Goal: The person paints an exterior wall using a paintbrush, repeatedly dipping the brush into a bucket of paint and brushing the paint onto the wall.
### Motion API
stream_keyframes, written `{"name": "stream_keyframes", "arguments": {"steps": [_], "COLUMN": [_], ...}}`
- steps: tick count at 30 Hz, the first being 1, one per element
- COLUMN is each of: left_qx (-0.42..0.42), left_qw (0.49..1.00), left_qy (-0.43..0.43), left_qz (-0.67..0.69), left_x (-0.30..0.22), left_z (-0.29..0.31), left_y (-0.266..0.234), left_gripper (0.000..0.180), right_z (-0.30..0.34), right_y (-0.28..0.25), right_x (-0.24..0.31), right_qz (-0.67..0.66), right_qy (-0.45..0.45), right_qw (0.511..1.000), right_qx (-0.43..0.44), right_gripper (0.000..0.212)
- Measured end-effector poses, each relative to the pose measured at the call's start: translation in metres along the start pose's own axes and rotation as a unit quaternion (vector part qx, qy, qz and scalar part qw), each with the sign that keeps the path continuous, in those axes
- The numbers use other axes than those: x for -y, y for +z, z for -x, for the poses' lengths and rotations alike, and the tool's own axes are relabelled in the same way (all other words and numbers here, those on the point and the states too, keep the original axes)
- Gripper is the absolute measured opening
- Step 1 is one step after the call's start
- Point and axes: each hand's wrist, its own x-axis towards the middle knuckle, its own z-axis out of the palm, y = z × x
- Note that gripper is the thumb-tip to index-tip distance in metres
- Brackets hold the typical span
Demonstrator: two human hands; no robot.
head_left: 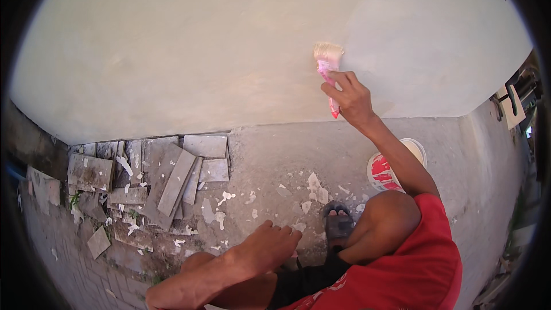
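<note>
My right hand (351, 99) is closed round the pink handle of a paintbrush (329, 60). Its wide, pale bristles point up and press against the cream-coloured wall (189, 51). Below my right forearm stands a white and red paint bucket (383, 173), partly covered by the arm. My left hand (268, 247) is lower down, by my bent left knee, with its fingers curled in. The palm side is turned away, so whether anything is inside it is hidden.
Broken tiles and boards (172, 178) lie heaped along the wall's foot at the left. Pale paint flakes (317, 189) are scattered over the concrete floor (270, 155). My sandalled foot (338, 224) stands near the bucket. Assorted objects (511, 106) line the far right edge.
</note>
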Motion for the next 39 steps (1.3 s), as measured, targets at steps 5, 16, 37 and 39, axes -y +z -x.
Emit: {"name": "stream_keyframes", "arguments": {"steps": [5,16,37,39], "left_qx": [0.058,-0.028,0.040,0.052], "left_qw": [0.998,0.999,0.999,0.999], "left_qy": [-0.018,0.022,-0.004,-0.012], "left_qz": [0.013,-0.013,0.010,0.000], "left_x": [-0.003,0.003,-0.011,-0.012], "left_z": [-0.008,-0.004,-0.009,-0.008], "left_y": [-0.008,0.014,0.005,0.004], "left_gripper": [0.035,0.032,0.036,0.035], "right_z": [0.021,-0.122,-0.049,-0.037], "right_y": [0.008,-0.048,0.023,0.050], "right_x": [0.019,-0.025,0.025,0.050], "right_qz": [-0.151,0.133,0.070,0.037], "right_qy": [-0.009,-0.061,0.019,0.025], "right_qw": [0.970,0.971,0.996,0.998], "right_qx": [0.189,-0.190,-0.049,-0.034], "right_gripper": [0.033,0.026,0.031,0.031]}}
